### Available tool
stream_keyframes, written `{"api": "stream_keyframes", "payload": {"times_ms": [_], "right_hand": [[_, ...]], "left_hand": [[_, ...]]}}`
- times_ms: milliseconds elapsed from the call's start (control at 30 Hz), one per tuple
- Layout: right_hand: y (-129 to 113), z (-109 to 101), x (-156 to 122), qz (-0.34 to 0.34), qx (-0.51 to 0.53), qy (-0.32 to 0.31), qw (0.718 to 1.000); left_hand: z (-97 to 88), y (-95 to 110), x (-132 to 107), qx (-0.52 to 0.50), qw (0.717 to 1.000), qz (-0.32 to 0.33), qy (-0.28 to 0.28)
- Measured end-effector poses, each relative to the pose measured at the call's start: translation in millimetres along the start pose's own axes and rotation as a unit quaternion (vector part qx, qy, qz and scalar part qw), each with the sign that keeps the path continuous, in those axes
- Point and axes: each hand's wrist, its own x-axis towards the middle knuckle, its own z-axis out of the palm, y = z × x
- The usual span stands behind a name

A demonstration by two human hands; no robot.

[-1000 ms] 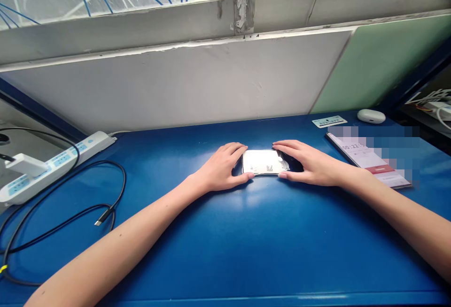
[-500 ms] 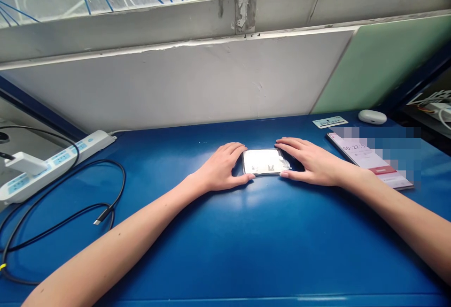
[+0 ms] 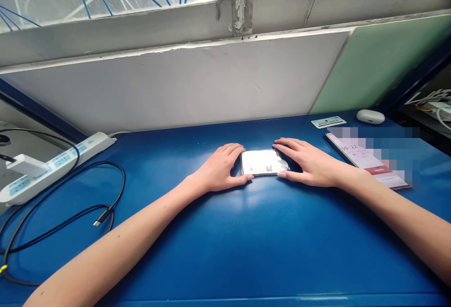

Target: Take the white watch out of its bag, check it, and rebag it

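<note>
A small flat white packet (image 3: 260, 162) in clear plastic lies on the blue table, a patch of dark print near its right side. Its plastic bunches up at the right end. My left hand (image 3: 222, 168) rests at the packet's left end, thumb by the front edge and fingertips by the back left corner. On the other end is my right hand (image 3: 306, 162), its fingers stretched past the back corner and its thumb at the front edge. Both hands have thumb and fingers apart. Whether they press on the packet I cannot tell.
Left on the blue table (image 3: 225, 246) are a white power strip (image 3: 58, 168) with a plugged-in adapter (image 3: 27, 166) and a looped black cable (image 3: 123, 180). At right lie a phone (image 3: 355, 154), a card (image 3: 328, 122) and a white earbud case (image 3: 370, 117). A pale panel (image 3: 176, 86) stands behind.
The view has shifted very slightly. Both hands and the packet keep the same places relative to each other.
</note>
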Motion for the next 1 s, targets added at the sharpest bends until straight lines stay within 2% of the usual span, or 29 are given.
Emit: {"api": "stream_keyframes", "payload": {"times_ms": [233, 1000], "right_hand": [[2.2, 2.5, -1.9, -0.012, 0.000, 0.013, 1.000], [1.9, 2.7, -2.4, -0.009, -0.020, -0.012, 1.000]], "left_hand": [[-0.1, 0.3, -0.5, 0.007, 1.000, -0.002, -0.006], [0.6, -0.2, -0.2, 0.009, 1.000, 0.004, 0.001]]}}
